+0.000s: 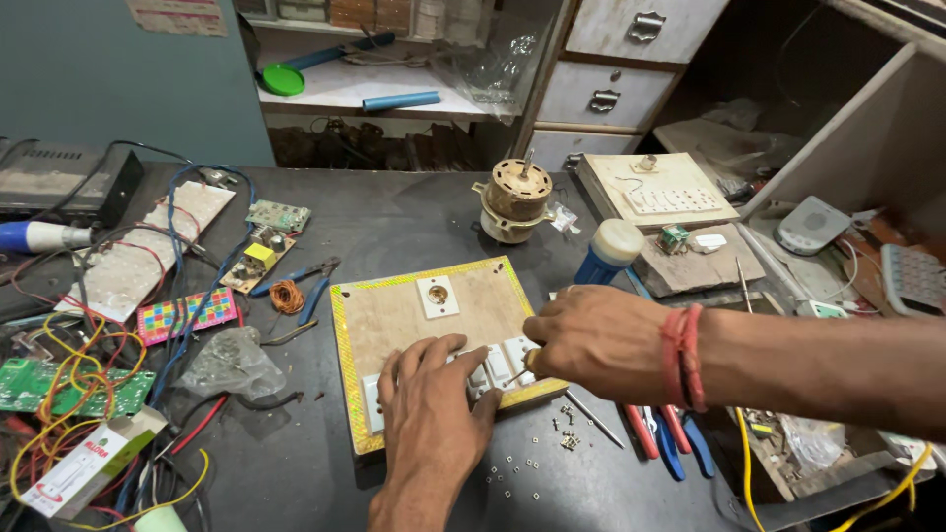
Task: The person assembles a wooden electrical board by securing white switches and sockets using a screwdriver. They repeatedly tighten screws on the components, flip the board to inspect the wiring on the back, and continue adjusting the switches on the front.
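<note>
Small screws [537, 463] are lying scattered near the workbench's [394, 212] front edge. The left hand [431, 394] is pressing flat, fingers spread, on the wooden switchboard [409, 315] (mid-bench). The right hand [589, 340] is gripping a screwdriver [517, 374] at the white switches [498, 363]. Farther back, a fan motor [514, 199] is sitting.

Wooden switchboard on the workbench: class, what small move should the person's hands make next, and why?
Probably keep the left hand pressing down on the wooden switchboard while the right hand turns the screwdriver, whose tip sits at the white switches. Loose small screws lie beside the board's edge, which suggests fastening is unfinished.
</note>
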